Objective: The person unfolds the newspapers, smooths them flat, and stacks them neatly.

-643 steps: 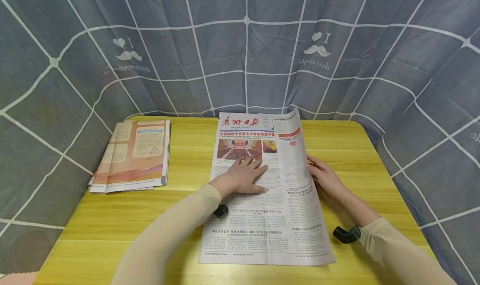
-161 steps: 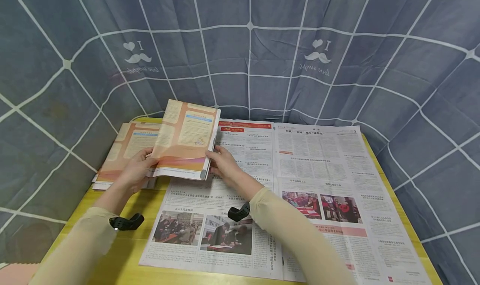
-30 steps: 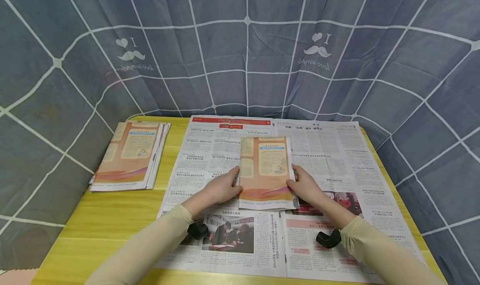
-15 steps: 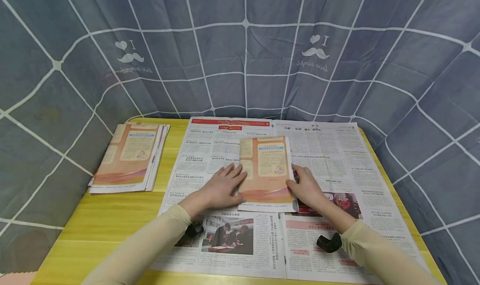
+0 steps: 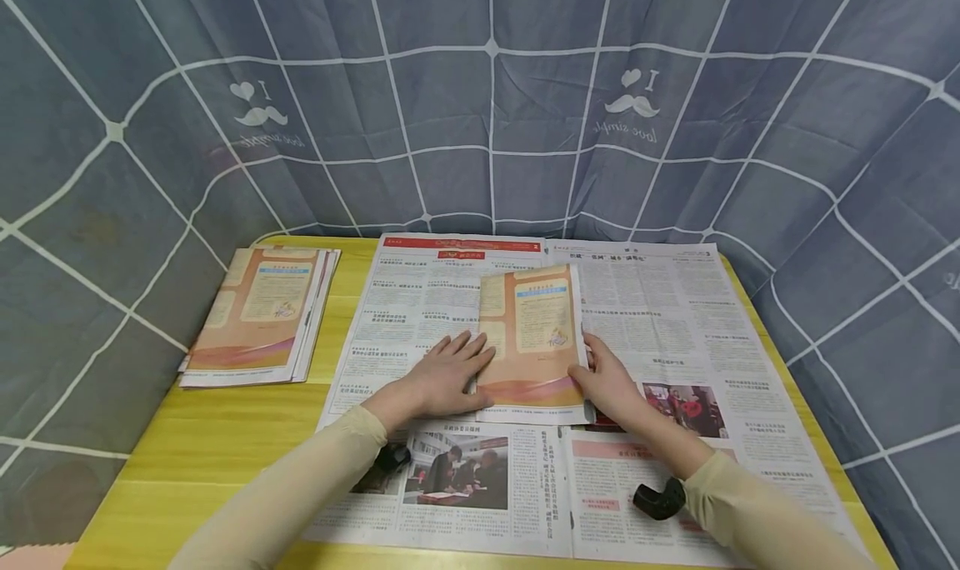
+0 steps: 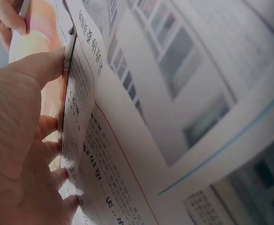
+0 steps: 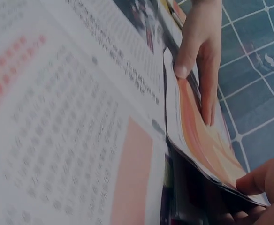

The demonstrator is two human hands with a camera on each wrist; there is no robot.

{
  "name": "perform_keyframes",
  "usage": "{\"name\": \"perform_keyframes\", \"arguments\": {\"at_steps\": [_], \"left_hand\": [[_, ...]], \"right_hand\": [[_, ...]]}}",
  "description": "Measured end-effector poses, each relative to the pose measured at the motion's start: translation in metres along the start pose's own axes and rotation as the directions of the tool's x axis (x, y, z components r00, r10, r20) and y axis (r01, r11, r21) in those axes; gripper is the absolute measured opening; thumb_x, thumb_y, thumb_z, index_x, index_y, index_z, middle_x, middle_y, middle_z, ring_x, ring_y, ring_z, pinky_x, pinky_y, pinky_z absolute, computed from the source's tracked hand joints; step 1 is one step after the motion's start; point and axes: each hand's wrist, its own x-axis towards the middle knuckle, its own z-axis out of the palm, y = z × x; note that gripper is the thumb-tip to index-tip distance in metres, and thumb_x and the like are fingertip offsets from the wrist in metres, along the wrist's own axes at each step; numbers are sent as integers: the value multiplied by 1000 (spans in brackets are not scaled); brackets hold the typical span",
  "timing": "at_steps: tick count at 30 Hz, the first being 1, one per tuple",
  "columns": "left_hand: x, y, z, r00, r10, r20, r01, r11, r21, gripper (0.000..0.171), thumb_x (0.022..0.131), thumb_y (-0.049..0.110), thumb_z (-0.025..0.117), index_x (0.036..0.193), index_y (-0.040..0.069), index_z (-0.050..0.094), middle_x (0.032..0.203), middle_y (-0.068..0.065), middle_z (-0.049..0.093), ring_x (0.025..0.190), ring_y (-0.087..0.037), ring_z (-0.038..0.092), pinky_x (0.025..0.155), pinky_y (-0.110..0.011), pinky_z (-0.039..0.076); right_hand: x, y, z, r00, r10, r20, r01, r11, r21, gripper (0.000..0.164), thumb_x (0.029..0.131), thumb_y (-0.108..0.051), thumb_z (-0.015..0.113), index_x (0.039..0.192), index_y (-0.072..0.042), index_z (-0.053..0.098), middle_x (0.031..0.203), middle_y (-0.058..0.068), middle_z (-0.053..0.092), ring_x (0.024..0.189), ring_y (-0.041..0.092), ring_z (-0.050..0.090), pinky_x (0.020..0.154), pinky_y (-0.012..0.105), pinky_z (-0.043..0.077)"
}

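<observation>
Folded orange paper [image 5: 531, 345] lies on the spread newspaper [image 5: 645, 316], near its middle and across the centre fold. Printed side up, long sides running away from me.

My left hand [image 5: 450, 378] rests along the paper's left edge, palm down, fingers extended and a little apart. Fingertips and thumb reach onto the edge; nothing is gripped on this side.

My right hand [image 5: 607, 382] is clamped on the paper's right edge, thumb on top, fingers underneath. Wrist view on that side: this edge stands raised off the newsprint, dark gap below, several layers showing.

Newspaper: two pages face up, red band along the top of the left one. Lower left, a photo [image 5: 456, 470] of people leaning over a surface. My left forearm crosses that page's lower corner.

To the left, apart from the newspaper, a stack [image 5: 255, 312] of similar orange-printed papers sits on the yellow wood-grain table [image 5: 187, 445], edges slightly uneven. Pale sleeves [image 5: 300, 487] on both arms, a black device [image 5: 660, 499] at each wrist. Behind everything, grey curtain [image 5: 465, 103] with white grid lines.
</observation>
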Motion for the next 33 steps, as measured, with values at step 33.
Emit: {"name": "perform_keyframes", "arguments": {"at_steps": [33], "left_hand": [[4,-3,-9,1000,-11,4,12,978,-209,71,106,51,45,164,12,27,169,-11,19,155,-36,11,123,-54,13]], "right_hand": [[-50,-41,24,978,-179,109,170,982,84,52,108,-11,48,158,-8,36,128,20,66,105,27,70,86,42,58]]}}
